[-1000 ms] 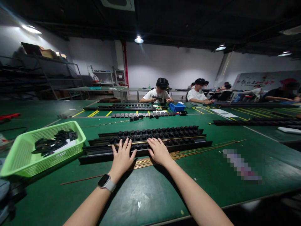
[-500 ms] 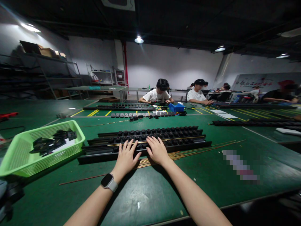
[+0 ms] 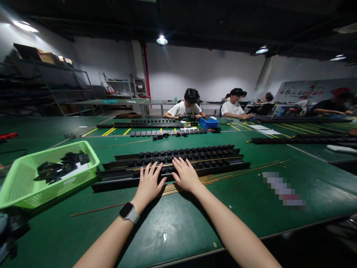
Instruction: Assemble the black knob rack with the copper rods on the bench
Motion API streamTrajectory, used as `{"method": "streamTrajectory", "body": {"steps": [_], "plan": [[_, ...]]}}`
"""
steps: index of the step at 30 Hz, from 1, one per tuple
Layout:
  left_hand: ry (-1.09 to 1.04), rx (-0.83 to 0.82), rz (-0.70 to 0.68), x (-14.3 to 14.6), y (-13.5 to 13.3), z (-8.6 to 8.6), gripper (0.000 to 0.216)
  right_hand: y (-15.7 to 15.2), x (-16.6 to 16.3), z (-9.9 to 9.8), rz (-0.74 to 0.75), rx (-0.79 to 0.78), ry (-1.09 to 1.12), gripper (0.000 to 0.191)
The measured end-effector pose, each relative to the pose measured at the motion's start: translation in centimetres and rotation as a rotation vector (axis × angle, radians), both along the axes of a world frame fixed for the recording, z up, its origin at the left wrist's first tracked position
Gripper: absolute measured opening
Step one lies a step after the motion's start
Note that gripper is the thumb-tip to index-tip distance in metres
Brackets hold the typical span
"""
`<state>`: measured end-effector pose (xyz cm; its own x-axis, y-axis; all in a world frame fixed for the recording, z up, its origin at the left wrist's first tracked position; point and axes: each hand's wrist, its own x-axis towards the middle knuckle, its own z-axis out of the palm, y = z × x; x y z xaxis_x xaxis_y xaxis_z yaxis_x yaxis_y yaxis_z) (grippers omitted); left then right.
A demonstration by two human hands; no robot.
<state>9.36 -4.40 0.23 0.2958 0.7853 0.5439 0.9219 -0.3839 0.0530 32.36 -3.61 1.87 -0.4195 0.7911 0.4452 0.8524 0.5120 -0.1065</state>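
Note:
My left hand (image 3: 149, 184) lies palm down with fingers spread, its fingertips on the nearest of several long black rails (image 3: 122, 183). Beside it, my right hand (image 3: 185, 174) rests the same way, thumb out and fingers apart, over the same rail. Neither hand grips anything. Rows of small black socket-like modules (image 3: 195, 151) sit in the rails. A thin brass-coloured rod (image 3: 223, 161) lies lengthwise along them, partly hidden by my fingers. More brass rods (image 3: 208, 181) lie on the table under my wrists. A reddish-brown rod (image 3: 97, 210) points out to the left.
A green plastic basket (image 3: 69, 194) with black parts stands at left. Farther back are a blue bin (image 3: 209, 123) and a row of grey modules (image 3: 143, 133). A co-worker (image 3: 184, 109) sits opposite, another (image 3: 233, 108) to the right. A blurred-out object (image 3: 284, 190) lies at right.
The view has shifted slightly, so the scene sits a little higher and farther left. Both hands stay spread on the rails, with no clear movement against them.

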Motion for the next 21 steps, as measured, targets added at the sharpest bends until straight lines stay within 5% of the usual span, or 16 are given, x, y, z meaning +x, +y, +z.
{"method": "streamTrajectory", "body": {"steps": [21], "plan": [[0.016, -0.014, 0.010, -0.1, 0.0, 0.0, 0.065, 0.0, 2.8, 0.3, -0.082, -0.121, -0.003, 0.073]]}}
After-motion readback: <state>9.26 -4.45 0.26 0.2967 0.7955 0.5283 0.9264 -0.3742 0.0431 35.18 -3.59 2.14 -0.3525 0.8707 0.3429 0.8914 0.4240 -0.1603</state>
